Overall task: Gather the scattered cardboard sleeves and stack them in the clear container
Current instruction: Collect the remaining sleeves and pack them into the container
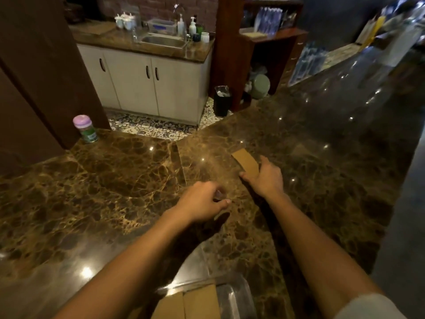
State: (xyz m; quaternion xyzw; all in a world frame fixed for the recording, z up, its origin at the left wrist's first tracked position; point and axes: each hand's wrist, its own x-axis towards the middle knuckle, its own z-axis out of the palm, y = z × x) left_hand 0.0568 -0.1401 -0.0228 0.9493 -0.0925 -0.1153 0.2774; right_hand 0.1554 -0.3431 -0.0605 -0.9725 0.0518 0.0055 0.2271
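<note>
Nearest, the clear container (pixel 232 295) already holds sleeves; farther out the left hand (pixel 202 201) hovers loosely curled and empty, while the right hand (pixel 264 176) pinches the cardboard sleeve (pixel 245 163) on the worktop (pixel 103 180), its long axis running away leftward.

One flat tan cardboard sleeve (pixel 245 164) is seen lying slantwise on the brown marble counter, its near end covered by a hand, while more flat sleeves (pixel 190 302) of the same tan are laid side by side in the clear container (pixel 239 298) at the bottom edge.
</note>
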